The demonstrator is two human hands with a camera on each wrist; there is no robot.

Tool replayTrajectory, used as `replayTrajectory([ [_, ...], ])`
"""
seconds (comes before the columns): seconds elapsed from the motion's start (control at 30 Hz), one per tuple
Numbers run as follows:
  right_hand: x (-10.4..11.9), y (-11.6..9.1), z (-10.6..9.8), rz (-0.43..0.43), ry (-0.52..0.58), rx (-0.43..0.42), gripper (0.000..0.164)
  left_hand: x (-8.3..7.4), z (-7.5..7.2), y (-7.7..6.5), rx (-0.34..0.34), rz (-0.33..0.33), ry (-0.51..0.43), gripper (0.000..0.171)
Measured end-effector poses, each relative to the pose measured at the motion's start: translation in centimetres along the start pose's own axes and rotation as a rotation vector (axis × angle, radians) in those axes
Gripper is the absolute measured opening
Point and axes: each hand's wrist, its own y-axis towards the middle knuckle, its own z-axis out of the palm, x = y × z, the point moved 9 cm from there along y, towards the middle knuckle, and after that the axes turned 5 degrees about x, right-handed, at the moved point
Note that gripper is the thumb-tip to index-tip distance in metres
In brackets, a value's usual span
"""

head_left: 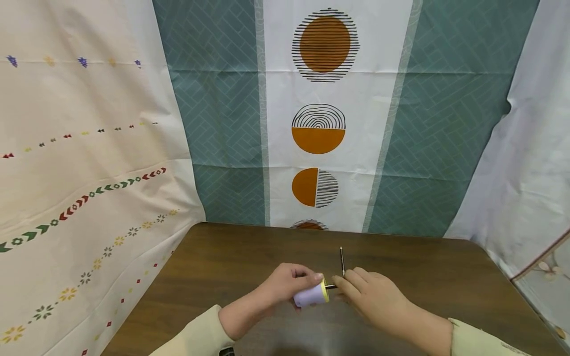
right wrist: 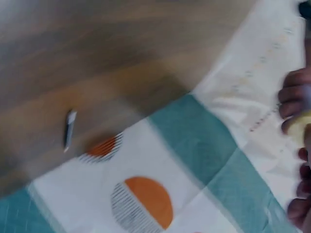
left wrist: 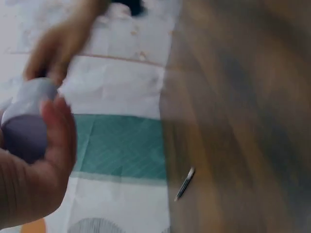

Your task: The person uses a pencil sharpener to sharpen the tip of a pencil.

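My left hand [head_left: 280, 286] grips a small lavender cup [head_left: 310, 295] with a yellow rim, tipped on its side so the mouth faces right. The cup [left wrist: 28, 133] shows blurred in the left wrist view, fingers wrapped around it. At its mouth, my right hand [head_left: 374, 294] holds a thin dark pencil [head_left: 330, 287], mostly hidden by the fingers, one end at or inside the opening. Only the yellow rim [right wrist: 297, 128] and some fingers show at the right wrist view's edge. A second dark pencil [head_left: 342, 259] lies on the table beyond my right hand.
A brown wooden table [head_left: 249, 247] spans the work area. Patterned cloth hangs behind it, a green and white curtain [head_left: 227, 113] with orange circles. Cream cloth [head_left: 89, 198] hangs at the left and pale cloth [head_left: 525, 198] at the right.
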Motion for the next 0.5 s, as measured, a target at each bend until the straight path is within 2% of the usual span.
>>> replayTrajectory([
  [0.03, 0.6, -0.2, -0.3, -0.074, -0.115, -0.085, 0.039, 0.7, 0.3, 0.0, 0.03, -0.086, -0.102, 0.044],
  [0.1, 1.3, -0.6, -0.4, -0.163, -0.224, -0.171, 0.037, 1.4, 1.0, -0.1, 0.092, -0.184, -0.209, 0.048],
  [0.17, 1.7, -0.8, -0.4, -0.2, -0.232, -0.215, 0.035, 1.5, 1.5, -0.1, 0.111, -0.205, -0.219, 0.047],
  [0.23, 1.8, -0.8, -0.4, -0.189, -0.173, -0.235, 0.036, 1.2, 1.3, -0.1, 0.077, -0.168, -0.164, 0.042],
  [0.3, 1.6, -0.6, -0.1, -0.12, -0.059, -0.222, 0.037, 0.6, 0.7, -0.2, 0.005, -0.082, -0.046, 0.036],
  [0.37, 0.9, -0.4, 0.4, -0.019, 0.138, -0.157, 0.039, -0.3, 0.2, -0.4, -0.061, 0.052, 0.109, 0.033],
  [0.4, 0.4, -0.2, 1.0, 0.051, 0.274, -0.089, 0.038, -1.2, 0.2, -0.7, -0.085, 0.152, 0.233, 0.033],
  [0.43, -0.1, -0.2, 1.8, 0.13, 0.45, 0.004, 0.037, -2.1, 0.4, -1.0, -0.101, 0.282, 0.391, 0.035],
  [0.5, -0.9, -0.5, 4.0, 0.306, 0.912, 0.22, 0.036, -4.3, 1.5, -2.3, -0.153, 0.593, 0.754, 0.041],
])
